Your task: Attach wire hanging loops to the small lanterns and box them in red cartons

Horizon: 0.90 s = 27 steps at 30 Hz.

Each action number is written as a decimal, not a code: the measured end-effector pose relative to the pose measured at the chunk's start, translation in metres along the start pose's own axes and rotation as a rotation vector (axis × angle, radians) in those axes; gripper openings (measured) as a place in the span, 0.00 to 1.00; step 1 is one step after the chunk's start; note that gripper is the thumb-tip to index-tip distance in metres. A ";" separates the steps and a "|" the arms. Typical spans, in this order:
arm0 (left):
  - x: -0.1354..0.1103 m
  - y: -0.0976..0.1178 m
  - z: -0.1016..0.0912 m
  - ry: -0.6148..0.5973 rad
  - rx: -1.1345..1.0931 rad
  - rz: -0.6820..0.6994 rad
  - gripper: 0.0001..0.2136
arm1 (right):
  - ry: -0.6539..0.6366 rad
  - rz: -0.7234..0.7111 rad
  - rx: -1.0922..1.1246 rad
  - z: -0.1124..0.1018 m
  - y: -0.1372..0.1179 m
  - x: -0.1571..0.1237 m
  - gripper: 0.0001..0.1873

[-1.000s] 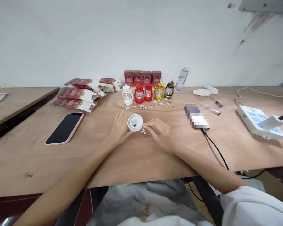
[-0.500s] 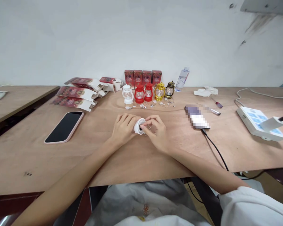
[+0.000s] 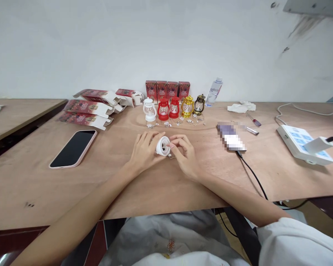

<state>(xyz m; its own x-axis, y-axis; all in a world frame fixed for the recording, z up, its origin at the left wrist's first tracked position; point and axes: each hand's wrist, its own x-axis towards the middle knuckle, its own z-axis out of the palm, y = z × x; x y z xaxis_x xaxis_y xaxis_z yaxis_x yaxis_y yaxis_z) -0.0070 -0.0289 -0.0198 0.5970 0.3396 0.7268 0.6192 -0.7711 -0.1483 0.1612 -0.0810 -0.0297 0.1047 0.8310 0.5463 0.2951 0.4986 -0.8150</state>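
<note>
Over the middle of the table, my left hand (image 3: 144, 150) is wrapped round a small white lantern (image 3: 163, 146), tipped on its side so its round underside faces right. A dark spot shows inside the hollow of that underside; the rest of the lantern is hidden by my fingers. My right hand (image 3: 184, 153) has thumb and forefinger bent together at the right rim of the hollow. Whatever its fingertips hold, if anything, is too small to make out. Just below the rim, a small pale piece and thin wire lie near my right thumb.
Behind stand a white lantern (image 3: 149, 109), two red lanterns (image 3: 163, 109), a gold lantern (image 3: 187, 107) and a bronze lantern (image 3: 199, 105). Opened boxes (image 3: 84, 107) and a phone (image 3: 73, 149) lie left. Rightward are a charging phone (image 3: 230, 137), screwdriver (image 3: 255, 121) and power strip (image 3: 302, 142).
The fingers of my right hand have drawn back from inside the lantern's underside to its right rim. The lantern's hollow now shows more openly, turned slightly.
</note>
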 end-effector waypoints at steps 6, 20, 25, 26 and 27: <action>-0.002 -0.011 0.002 -0.021 -0.096 -0.086 0.17 | -0.137 0.052 -0.193 -0.011 0.008 0.012 0.06; -0.003 -0.017 0.003 -0.054 -0.202 -0.361 0.20 | -0.547 0.137 -0.618 -0.020 0.012 0.021 0.05; 0.000 -0.018 -0.002 -0.160 -0.259 -0.246 0.19 | -0.538 0.143 -0.581 -0.021 0.013 0.022 0.07; 0.000 -0.019 -0.002 -0.151 -0.283 -0.238 0.20 | -0.530 0.135 -0.572 -0.022 0.014 0.022 0.07; 0.000 -0.019 -0.002 -0.139 -0.314 -0.233 0.20 | -0.522 0.124 -0.563 -0.022 0.015 0.022 0.07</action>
<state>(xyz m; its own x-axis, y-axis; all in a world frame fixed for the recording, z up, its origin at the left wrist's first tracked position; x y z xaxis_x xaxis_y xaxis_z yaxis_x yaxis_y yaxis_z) -0.0196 -0.0149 -0.0157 0.5363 0.5774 0.6157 0.5730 -0.7846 0.2368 0.1893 -0.0609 -0.0256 -0.2507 0.9508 0.1819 0.7629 0.3098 -0.5675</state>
